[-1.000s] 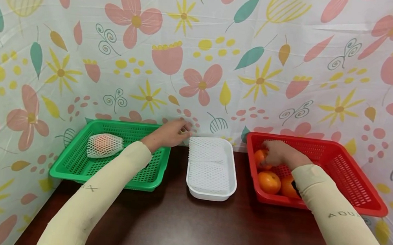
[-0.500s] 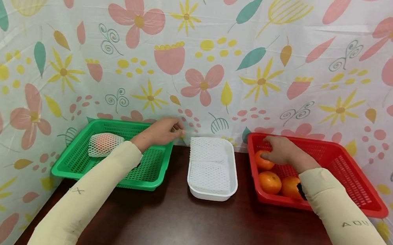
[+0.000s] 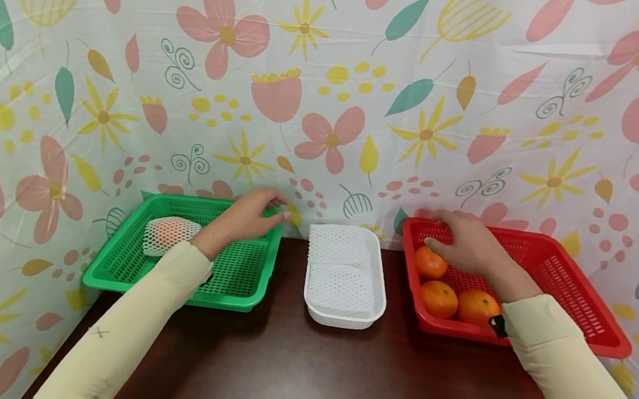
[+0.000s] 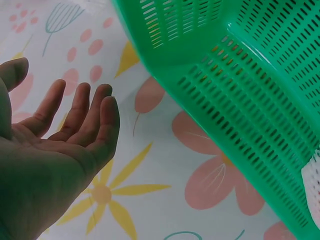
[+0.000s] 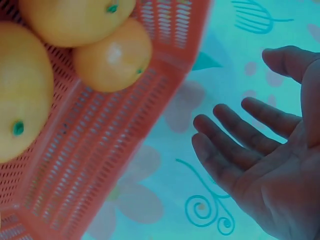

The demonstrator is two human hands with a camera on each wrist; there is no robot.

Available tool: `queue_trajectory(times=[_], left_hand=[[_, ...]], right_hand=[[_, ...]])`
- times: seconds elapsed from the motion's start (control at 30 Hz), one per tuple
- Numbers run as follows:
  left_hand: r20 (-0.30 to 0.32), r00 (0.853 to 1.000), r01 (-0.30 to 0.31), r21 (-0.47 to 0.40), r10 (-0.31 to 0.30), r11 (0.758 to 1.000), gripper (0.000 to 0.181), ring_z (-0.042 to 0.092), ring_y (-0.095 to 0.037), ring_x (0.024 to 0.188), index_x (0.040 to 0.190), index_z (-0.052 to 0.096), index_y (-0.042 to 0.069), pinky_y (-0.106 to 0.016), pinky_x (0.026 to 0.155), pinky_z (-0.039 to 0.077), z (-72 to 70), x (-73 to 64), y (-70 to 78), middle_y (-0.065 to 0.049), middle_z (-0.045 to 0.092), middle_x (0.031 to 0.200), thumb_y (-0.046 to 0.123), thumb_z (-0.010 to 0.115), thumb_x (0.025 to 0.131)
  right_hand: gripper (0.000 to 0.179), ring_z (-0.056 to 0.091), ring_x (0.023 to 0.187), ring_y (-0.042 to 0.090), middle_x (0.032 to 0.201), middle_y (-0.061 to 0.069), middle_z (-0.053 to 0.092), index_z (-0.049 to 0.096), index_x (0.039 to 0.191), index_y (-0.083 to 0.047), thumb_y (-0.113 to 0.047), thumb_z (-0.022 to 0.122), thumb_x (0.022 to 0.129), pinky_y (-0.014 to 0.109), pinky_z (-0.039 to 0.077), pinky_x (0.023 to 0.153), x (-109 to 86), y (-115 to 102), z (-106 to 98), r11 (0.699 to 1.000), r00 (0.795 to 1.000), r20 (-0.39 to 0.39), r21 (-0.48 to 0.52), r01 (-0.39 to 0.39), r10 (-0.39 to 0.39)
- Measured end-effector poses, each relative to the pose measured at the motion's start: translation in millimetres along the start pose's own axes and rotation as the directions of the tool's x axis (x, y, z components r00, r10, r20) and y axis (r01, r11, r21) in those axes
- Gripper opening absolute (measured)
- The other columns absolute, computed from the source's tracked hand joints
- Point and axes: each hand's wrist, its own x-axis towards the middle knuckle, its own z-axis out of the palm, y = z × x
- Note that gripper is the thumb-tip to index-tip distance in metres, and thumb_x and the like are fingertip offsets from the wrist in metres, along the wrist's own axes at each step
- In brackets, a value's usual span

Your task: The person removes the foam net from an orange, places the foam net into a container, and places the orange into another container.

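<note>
My left hand point(image 3: 248, 218) hovers over the right back part of the green basket point(image 3: 172, 293), its fingers relaxed and holding nothing; the left wrist view shows the loosely bent fingers point(image 4: 80, 117) apart from the basket. A round fruit in a white foam net point(image 3: 170, 235) lies at that basket's left side. Over the red basket point(image 3: 571, 346) hangs my right hand point(image 3: 468, 246), with loose fingers and nothing in its grasp. Below and beside it sit three oranges: a back orange point(image 3: 430, 263), a front left orange point(image 3: 438, 299) and a front right orange point(image 3: 478, 306), partly by my wrist.
Between the baskets stands a white tray point(image 3: 342, 320) holding white foam nets point(image 3: 341, 272). Everything rests on a dark brown table point(image 3: 303, 371). A flower-printed cloth point(image 3: 332, 66) rises behind the baskets and along the sides.
My left hand has drawn left, from beside the white tray to over the green basket. My right hand has let go of the back orange and lifted off it, up and to the right.
</note>
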Motion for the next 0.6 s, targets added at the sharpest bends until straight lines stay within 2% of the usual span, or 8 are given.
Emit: queue_trajectory(times=[0.17, 0.37, 0.47, 0.6], left_hand=[[-0.034, 0.999, -0.03, 0.011, 0.031, 0.999, 0.044, 0.06, -0.036, 0.13, 0.143, 0.061, 0.006, -0.05, 0.109, 0.049, -0.5, -15.2, -1.6, -0.016, 0.061, 0.142, 0.031, 0.065, 0.107], [-0.077, 0.997, -0.005, -0.005, 0.005, 1.0, 0.047, 0.058, -0.034, 0.135, 0.148, 0.06, 0.013, -0.052, 0.111, 0.047, -4.6, -36.6, -1.6, -0.011, 0.057, 0.149, 0.034, 0.066, 0.107], [-0.102, 0.995, 0.011, -0.011, -0.012, 1.0, 0.048, 0.056, -0.033, 0.137, 0.15, 0.058, 0.014, -0.054, 0.112, 0.046, -6.7, -45.2, -5.5, -0.009, 0.056, 0.15, 0.034, 0.066, 0.106], [-0.117, 0.993, 0.031, 0.002, -0.03, 1.0, 0.05, 0.054, -0.031, 0.139, 0.151, 0.057, 0.014, -0.055, 0.113, 0.044, -9.4, -52.7, -15.0, -0.008, 0.055, 0.151, 0.037, 0.066, 0.107]], right_hand=[[0.068, 0.056, 0.123, 0.039, 0.139, 0.019, 0.06, 0.053, 0.152, -0.01, -0.028, 0.08, 0.093, 0.064, 0.056, 0.095, -17.2, -8.9, -3.0, 0.999, 0.999, -0.052, 0.033, 0.004, -0.002], [0.075, 0.055, 0.129, 0.044, 0.148, 0.022, 0.056, 0.05, 0.155, -0.008, -0.036, 0.082, 0.093, 0.069, 0.054, 0.094, -39.2, -21.2, -0.3, 0.998, 0.995, -0.098, 0.062, 0.006, 0.0], [0.072, 0.055, 0.13, 0.042, 0.149, 0.019, 0.056, 0.051, 0.155, -0.01, -0.033, 0.082, 0.093, 0.068, 0.053, 0.096, -47.7, -26.4, 4.1, 0.996, 0.988, -0.148, 0.076, 0.046, -0.034], [0.066, 0.054, 0.131, 0.039, 0.148, 0.016, 0.057, 0.055, 0.151, -0.01, -0.024, 0.083, 0.093, 0.067, 0.05, 0.102, -58.6, -34.2, 10.3, 0.991, 0.969, -0.23, 0.076, 0.112, -0.091]])
